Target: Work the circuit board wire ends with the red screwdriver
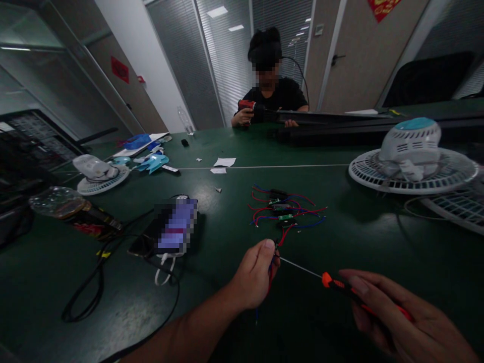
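Between the thumb and fingers of my left hand (254,276) is a small circuit board (277,246), mostly hidden. Red wires (286,233) run up from it, and red and blue wires hang below the hand. My right hand (397,305) is closed around the black and orange handle of a screwdriver (327,280). Its thin shaft points left, and the tip meets the board at my left fingertips; the exact contact point is too small to make out. Just beyond lie several small circuit boards (286,218) with red and blue wires, beside black pieces (279,193).
Left on the green table (227,201) are a phone (176,227), looped black cable (100,287) and a tilted drink bottle (81,212). Fan parts (412,151) stand at the right. Across the table, another person (280,96) holds a red drill (246,105) near long black bars (340,121).
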`<action>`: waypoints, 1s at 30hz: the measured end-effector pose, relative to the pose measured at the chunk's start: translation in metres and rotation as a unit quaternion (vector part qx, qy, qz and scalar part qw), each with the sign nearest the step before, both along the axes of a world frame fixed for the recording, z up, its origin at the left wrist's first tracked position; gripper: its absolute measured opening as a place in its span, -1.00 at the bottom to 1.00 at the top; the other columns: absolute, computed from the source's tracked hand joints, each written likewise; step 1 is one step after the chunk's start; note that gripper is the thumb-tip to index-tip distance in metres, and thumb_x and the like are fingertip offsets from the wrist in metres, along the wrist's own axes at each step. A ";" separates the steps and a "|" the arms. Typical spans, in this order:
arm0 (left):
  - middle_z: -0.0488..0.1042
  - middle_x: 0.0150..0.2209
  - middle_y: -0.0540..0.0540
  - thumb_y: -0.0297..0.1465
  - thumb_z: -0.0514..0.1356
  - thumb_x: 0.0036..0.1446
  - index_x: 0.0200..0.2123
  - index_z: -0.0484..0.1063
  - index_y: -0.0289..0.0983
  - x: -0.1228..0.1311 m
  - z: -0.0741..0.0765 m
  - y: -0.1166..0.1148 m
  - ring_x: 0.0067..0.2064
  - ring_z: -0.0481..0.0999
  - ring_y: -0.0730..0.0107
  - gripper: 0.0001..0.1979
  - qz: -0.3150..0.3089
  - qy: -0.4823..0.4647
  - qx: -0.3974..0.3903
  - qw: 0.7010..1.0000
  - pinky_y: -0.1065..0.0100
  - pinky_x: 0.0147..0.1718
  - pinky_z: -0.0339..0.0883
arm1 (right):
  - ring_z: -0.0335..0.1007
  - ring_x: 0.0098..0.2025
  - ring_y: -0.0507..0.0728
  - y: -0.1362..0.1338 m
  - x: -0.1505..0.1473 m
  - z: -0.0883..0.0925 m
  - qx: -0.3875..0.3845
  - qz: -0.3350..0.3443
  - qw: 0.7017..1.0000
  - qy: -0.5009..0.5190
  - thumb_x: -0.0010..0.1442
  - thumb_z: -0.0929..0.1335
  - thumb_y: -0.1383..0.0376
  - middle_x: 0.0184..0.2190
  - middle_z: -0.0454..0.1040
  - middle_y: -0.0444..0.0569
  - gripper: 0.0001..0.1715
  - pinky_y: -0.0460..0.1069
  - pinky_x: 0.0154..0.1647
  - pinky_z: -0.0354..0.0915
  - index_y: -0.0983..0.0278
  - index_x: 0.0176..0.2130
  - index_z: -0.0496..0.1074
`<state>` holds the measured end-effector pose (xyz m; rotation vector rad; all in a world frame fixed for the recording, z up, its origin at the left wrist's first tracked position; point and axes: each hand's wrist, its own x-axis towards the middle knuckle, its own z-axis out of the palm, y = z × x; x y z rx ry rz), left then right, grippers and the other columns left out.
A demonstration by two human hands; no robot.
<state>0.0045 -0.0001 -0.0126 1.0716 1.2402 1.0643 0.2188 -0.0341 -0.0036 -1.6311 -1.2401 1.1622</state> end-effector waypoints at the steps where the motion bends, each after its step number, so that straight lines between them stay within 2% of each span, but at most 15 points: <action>1: 0.27 -0.56 0.03 -0.05 -0.01 0.15 -0.49 0.35 -0.28 0.000 0.001 0.000 -0.52 0.24 0.50 -0.57 -0.001 0.003 0.000 1.000 0.45 -0.48 0.14 | 0.39 -0.64 0.11 0.000 -0.001 0.002 -0.024 0.013 1.000 0.009 0.06 0.32 -0.08 -0.61 0.51 -0.02 -0.49 -0.06 -0.73 0.28 0.26 -0.22 0.49; 3: 0.27 -0.57 0.03 -0.06 -0.01 0.16 -0.49 0.35 -0.28 0.000 0.003 0.000 -0.53 0.24 0.50 -0.57 0.000 0.011 0.004 1.000 0.45 -0.49 0.14 | 0.34 -0.64 0.08 -0.001 -0.003 0.008 -0.048 0.030 0.998 0.006 0.06 0.31 -0.09 -0.64 0.47 -0.07 -0.45 -0.07 -0.71 0.26 0.27 -0.17 0.46; 6: 0.28 -0.56 0.03 -0.08 0.01 0.15 -0.51 0.35 -0.29 0.001 0.006 0.001 -0.51 0.25 0.50 -0.58 0.007 0.008 0.005 1.000 0.46 -0.48 0.17 | 0.31 -0.63 0.05 -0.003 -0.007 0.016 -0.042 0.034 0.999 -0.005 0.07 0.30 -0.09 -0.65 0.44 -0.11 -0.42 -0.09 -0.69 0.24 0.29 -0.13 0.43; 15: 0.31 -0.54 0.01 -0.08 0.05 0.12 -0.52 0.39 -0.27 -0.001 0.004 0.000 -0.47 0.30 0.45 -0.60 0.026 0.043 -0.010 0.999 0.45 -0.42 0.22 | 0.36 -0.59 0.06 -0.004 -0.012 0.023 -0.031 0.011 0.999 0.042 0.06 0.35 -0.01 -0.58 0.48 -0.09 -0.50 -0.08 -0.62 0.28 0.28 -0.12 0.44; 18: 0.32 -0.55 0.02 -0.07 0.06 0.11 -0.52 0.38 -0.27 -0.001 0.003 0.000 -0.49 0.31 0.46 -0.61 0.015 0.039 -0.008 0.999 0.46 -0.45 0.22 | 0.33 -0.61 0.05 -0.006 -0.013 0.024 -0.024 0.012 0.996 0.084 0.15 0.26 -0.05 -0.62 0.46 -0.08 -0.46 -0.08 -0.64 0.22 0.30 -0.13 0.47; 21: 0.34 -0.54 0.03 -0.06 0.09 0.08 -0.51 0.38 -0.27 0.000 0.003 0.000 -0.48 0.32 0.47 -0.62 0.016 0.009 -0.020 1.000 0.47 -0.46 0.24 | 0.25 -0.68 0.02 -0.007 -0.013 0.027 -0.034 0.006 0.996 0.077 0.20 0.18 -0.07 -0.70 0.39 -0.13 -0.39 -0.10 -0.69 0.15 0.32 -0.10 0.47; 26: 0.34 -0.55 0.04 -0.06 0.11 0.06 -0.51 0.38 -0.27 0.001 0.004 0.000 -0.49 0.32 0.48 -0.61 0.028 0.016 -0.021 0.999 0.47 -0.47 0.25 | 0.23 -0.68 0.00 -0.006 -0.013 0.029 -0.039 0.018 0.998 0.044 0.16 0.26 -0.02 -0.70 0.37 -0.20 -0.45 -0.11 -0.69 0.14 0.30 -0.04 0.41; 30: 0.34 -0.55 0.02 -0.06 0.10 0.08 -0.51 0.38 -0.28 0.000 0.003 0.000 -0.49 0.33 0.47 -0.61 0.030 0.027 -0.028 0.999 0.46 -0.48 0.25 | 0.27 -0.64 0.01 -0.005 -0.015 0.030 -0.029 0.018 0.999 0.029 0.16 0.28 0.03 -0.67 0.39 -0.19 -0.54 -0.11 -0.67 0.19 0.29 -0.08 0.40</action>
